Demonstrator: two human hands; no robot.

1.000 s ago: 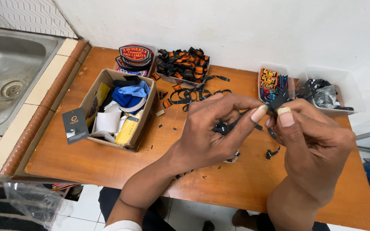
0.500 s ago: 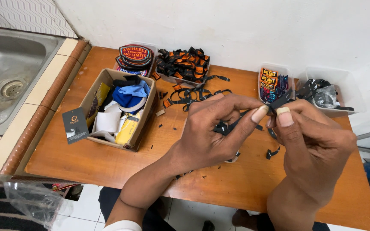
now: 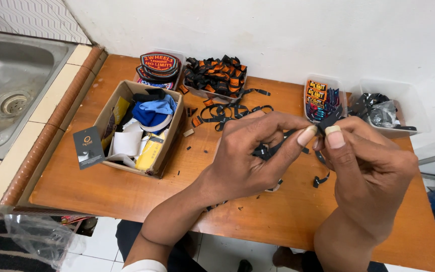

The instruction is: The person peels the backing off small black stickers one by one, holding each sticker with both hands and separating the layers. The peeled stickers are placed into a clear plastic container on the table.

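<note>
Both hands meet above the counter (image 3: pixel 127 191): the left hand (image 3: pixel 250 156) and right hand (image 3: pixel 366 161) pinch a black strap piece (image 3: pixel 328 120) between thumb and forefinger tips, fingers clenched on it, lifted for a close view. Loose straps (image 3: pixel 227 112) lie just beyond the fingers; a cardboard box (image 3: pixel 127 93) sits well left.

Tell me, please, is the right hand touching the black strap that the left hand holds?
Touching. The head view shows the right hand's thumb and forefinger pinching the black strap at its upper end, while the left hand grips it lower down.
</note>
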